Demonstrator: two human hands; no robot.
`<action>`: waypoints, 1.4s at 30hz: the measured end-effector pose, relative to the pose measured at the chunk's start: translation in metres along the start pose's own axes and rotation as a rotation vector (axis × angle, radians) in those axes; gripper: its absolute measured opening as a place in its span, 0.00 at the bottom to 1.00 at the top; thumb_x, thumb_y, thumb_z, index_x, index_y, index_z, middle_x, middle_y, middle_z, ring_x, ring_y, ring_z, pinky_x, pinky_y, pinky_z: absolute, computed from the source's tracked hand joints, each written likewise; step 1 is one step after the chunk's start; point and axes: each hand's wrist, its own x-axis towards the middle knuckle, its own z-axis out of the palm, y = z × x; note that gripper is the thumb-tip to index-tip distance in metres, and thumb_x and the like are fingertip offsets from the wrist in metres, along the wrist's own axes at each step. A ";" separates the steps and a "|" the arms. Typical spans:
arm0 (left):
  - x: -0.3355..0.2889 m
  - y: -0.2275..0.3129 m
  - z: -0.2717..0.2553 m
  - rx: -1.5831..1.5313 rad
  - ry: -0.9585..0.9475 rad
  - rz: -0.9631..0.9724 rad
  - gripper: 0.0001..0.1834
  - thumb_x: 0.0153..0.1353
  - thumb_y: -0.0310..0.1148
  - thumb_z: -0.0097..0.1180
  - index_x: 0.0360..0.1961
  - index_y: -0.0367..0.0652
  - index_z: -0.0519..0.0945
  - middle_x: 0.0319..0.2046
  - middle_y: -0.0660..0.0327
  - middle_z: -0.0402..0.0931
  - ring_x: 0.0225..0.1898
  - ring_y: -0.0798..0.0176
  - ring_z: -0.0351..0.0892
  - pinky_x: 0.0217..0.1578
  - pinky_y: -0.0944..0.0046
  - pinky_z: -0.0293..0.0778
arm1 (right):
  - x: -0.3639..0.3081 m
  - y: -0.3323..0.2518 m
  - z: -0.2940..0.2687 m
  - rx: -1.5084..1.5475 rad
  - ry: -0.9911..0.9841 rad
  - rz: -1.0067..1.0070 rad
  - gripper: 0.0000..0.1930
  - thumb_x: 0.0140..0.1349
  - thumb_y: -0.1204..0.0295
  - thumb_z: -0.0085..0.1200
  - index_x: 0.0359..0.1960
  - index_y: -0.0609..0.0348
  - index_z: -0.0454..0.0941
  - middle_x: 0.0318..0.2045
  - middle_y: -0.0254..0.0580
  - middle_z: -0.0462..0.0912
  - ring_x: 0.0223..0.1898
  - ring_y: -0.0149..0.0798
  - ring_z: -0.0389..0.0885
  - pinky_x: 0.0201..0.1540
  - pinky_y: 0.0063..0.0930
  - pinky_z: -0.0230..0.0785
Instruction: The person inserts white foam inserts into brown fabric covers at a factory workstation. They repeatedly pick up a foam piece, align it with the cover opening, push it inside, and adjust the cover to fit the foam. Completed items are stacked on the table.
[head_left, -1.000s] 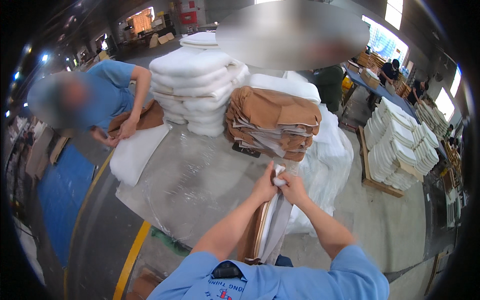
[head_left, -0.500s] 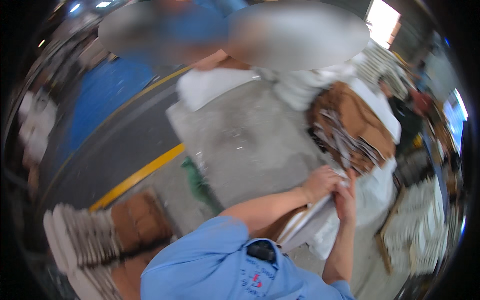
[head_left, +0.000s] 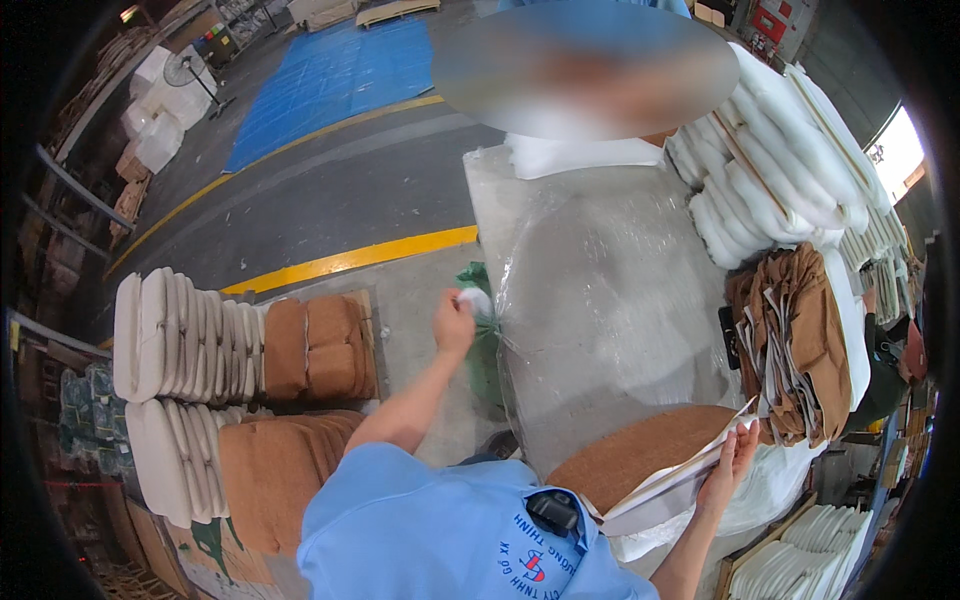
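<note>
Table [head_left: 610, 285] — brown covers [head_left: 815, 320], white pads [head_left: 765, 165]

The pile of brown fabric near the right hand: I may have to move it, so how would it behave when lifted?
The pile of brown fabric would probably sag, since its edges show wavy folds. It might slip apart, as its layers look loose, with no strap showing. Rolling seems unlikely, given its broad, blocky shape.

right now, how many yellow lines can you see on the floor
2: a thick near one between the table and the cushions, and a thin far one alongside the blue sheet. Others may be hidden behind the cushions.
</note>
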 end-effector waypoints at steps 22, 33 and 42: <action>0.054 0.073 0.063 0.554 -0.967 -0.094 0.28 0.60 0.33 0.62 0.63 0.35 0.83 0.65 0.42 0.80 0.65 0.44 0.79 0.66 0.52 0.73 | -0.024 -0.023 0.013 -0.309 0.134 0.093 0.20 0.69 0.75 0.62 0.63 0.55 0.81 0.52 0.42 0.85 0.62 0.41 0.79 0.66 0.32 0.70; 0.077 0.176 0.040 0.864 -0.498 0.598 0.26 0.72 0.40 0.60 0.66 0.36 0.81 0.61 0.43 0.83 0.61 0.45 0.84 0.62 0.49 0.77 | -0.052 -0.016 0.037 -0.504 0.098 -0.318 0.10 0.68 0.73 0.65 0.50 0.54 0.87 0.57 0.41 0.85 0.75 0.55 0.71 0.79 0.61 0.55; -0.257 0.321 0.254 -0.202 -1.424 1.111 0.17 0.73 0.27 0.58 0.61 0.42 0.85 0.58 0.55 0.85 0.59 0.58 0.83 0.59 0.59 0.78 | -0.050 -0.015 0.033 -0.492 0.121 -0.317 0.09 0.68 0.72 0.64 0.48 0.54 0.86 0.55 0.39 0.86 0.74 0.51 0.73 0.78 0.58 0.59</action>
